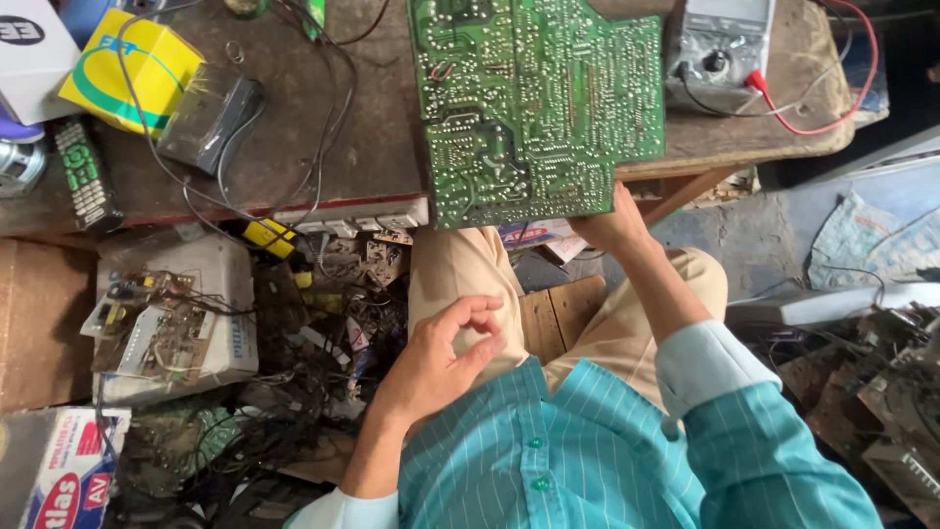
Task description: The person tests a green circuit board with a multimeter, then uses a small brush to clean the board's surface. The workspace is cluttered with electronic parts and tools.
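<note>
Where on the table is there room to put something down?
Bare wood shows between the green circuit board and the dark adapter, though cables cross it. The table's left end is crowded with a yellow box and remote; the multimeter fills the right.

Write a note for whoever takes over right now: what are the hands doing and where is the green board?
Right hand: grip closed on the lower edge of the green circuit board, solder side up, propped against the edge of the wooden bench.
Left hand: holds nothing, fingers loosely curled over the lap.
Grey meter with red lead sits on the bench right of the board; nothing touches it.
Done: board is up and in hand.
Left: no tool or probe is on the board yet.
</note>
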